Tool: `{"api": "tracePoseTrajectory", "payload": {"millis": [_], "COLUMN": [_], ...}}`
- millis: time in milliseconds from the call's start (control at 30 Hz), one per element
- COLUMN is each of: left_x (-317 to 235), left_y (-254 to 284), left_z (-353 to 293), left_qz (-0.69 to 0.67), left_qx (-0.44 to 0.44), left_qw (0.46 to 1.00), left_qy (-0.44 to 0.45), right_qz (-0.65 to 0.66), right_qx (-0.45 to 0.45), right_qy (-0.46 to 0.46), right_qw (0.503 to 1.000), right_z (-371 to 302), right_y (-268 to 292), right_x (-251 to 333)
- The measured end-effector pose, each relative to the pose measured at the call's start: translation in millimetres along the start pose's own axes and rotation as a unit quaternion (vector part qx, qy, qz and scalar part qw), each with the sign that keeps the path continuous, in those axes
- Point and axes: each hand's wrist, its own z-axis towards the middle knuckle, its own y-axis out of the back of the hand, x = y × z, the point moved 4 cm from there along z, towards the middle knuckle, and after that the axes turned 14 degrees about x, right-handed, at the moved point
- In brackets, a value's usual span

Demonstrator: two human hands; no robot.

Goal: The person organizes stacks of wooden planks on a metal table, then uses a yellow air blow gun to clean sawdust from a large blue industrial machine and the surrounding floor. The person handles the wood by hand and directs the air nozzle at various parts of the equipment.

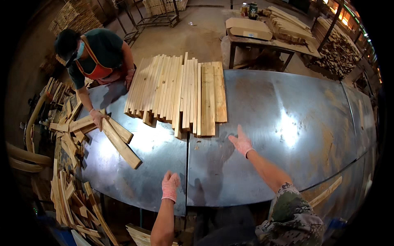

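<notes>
My right hand (241,144), in a pale pink glove, hovers over the metal table with fingers stretched apart and nothing in it. It is just right of and nearer than a row of wooden strips (164,88). Two wider boards (208,98) lie at that row's right end, the closest wood to this hand. Near the front edge of the table, my left hand (170,186) wears the same kind of glove. Its fingers are curled in, and nothing shows in them.
Across the table at the left, a co-worker's gloved hand (97,118) touches a loose board (121,143). Scrap wood (78,205) piles up along the left side. A side table (262,43) with a cardboard box (249,28) stands beyond; a thin strip (326,191) lies front right.
</notes>
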Motion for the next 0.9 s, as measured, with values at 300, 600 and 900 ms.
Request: {"api": "tracePoseTrajectory", "payload": {"millis": [300,600,900], "left_x": [-115,-158,-162], "left_y": [-88,-87,-127], "left_z": [170,277,267], "left_qz": [0.171,0.231,0.108], "left_qx": [-0.086,-0.080,-0.136], "left_qw": [0.977,0.965,0.979], "left_qy": [-0.094,-0.095,-0.110], "right_qz": [-0.133,0.368,0.578], "right_qx": [-0.160,0.013,0.240], "right_qy": [0.104,0.090,0.090], "right_qw": [0.973,0.925,0.775], "right_z": [172,215,217], "right_y": [32,28,33], "right_x": [38,42,36]}}
